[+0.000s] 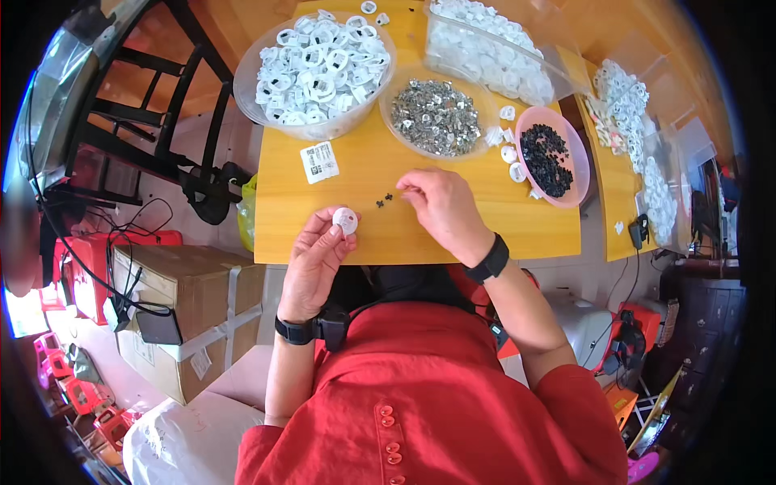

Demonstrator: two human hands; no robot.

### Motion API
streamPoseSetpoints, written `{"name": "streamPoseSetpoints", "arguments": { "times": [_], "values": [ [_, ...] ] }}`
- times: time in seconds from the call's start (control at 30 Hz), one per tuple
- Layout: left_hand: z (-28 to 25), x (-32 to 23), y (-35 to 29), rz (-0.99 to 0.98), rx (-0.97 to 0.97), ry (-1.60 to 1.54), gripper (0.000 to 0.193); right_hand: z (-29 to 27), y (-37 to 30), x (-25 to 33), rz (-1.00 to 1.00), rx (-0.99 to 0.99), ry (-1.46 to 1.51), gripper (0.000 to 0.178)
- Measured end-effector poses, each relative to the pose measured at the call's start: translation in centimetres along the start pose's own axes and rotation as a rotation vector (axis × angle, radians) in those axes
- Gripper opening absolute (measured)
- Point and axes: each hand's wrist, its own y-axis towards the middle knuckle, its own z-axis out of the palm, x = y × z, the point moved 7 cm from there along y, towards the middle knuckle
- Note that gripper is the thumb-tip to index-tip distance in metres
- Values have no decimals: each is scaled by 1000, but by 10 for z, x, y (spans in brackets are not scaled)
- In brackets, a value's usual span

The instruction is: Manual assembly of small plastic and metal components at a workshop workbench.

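Left hand [317, 257] pinches white disc [345, 218] near table edge [420, 260], right hand [443, 208] (grip unclear) over open tabletop [537, 234].

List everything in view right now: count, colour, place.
table: one, yellow, centre
side table: one, yellow, right
side parts: many, white, side table
rings: many, white, in clear bowl
metal bits: many, silver, in clear dish
parts: many, white, in clear box
black bits: many, black, in pink bowl
loose parts: several, white, by pink bowl
loose bits: few, black, table front
label: one, white, table left
carton: one, brown, left
other clutter: uncounted, mixed, rim
disc: one, white, held
shirt: one, red, worn
wristbands: two, black, wrists
left hand: one, bare, holding disc
right hand: one, bare, over table
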Motion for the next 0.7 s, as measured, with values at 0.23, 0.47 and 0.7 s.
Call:
{"name": "streamPoseSetpoints", "arguments": {
  "times": [0.23, 0.47, 0.7],
  "values": [
    [5, -2, 1, 12, -57, 1, 29, 21, 0, 13, -145, 44, -211, 3],
    [13, 5, 11, -18, -108, 209, 21, 5, -1, 17, -242, -116, 92, 9],
    [36, 10, 20, 53, -190, 312, 15, -16, -15, 53, -366, -132, -21, 12]
  ]
}}
